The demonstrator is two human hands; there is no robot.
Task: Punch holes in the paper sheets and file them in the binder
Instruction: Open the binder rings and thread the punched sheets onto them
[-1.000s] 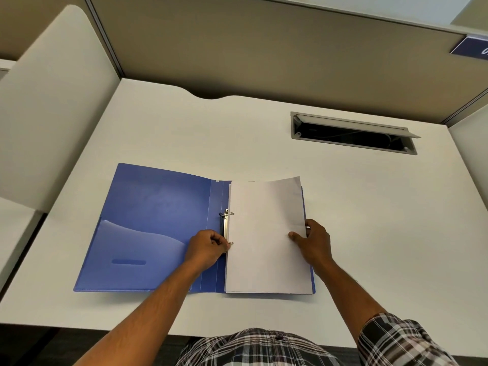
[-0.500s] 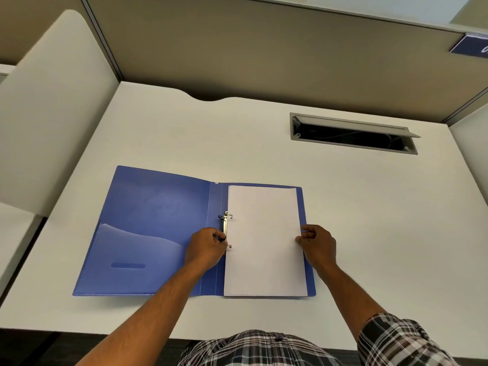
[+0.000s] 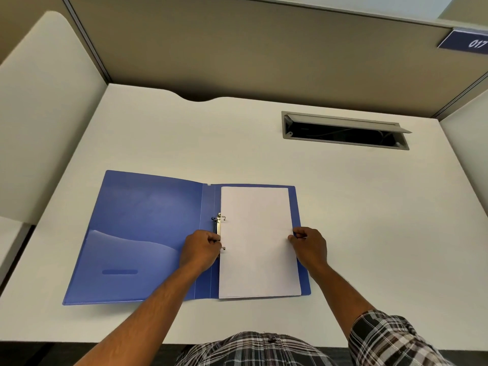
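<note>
While the paper sheets [image 3: 257,241] lie flat in the open blue binder [image 3: 148,233] on the desk [image 3: 369,220], the left hand [image 3: 202,249] pinches the ring mechanism [image 3: 219,227] — seemingly closing it — and the right hand [image 3: 310,247] grips their edge, steadying them.

The blue binder [image 3: 148,233] lies open and flat on the desk, a translucent pocket on its left inner cover. White sheets [image 3: 257,241] lie flat on its right half, their left edge at the metal ring clip [image 3: 219,228] by the spine, two prongs showing.
</note>
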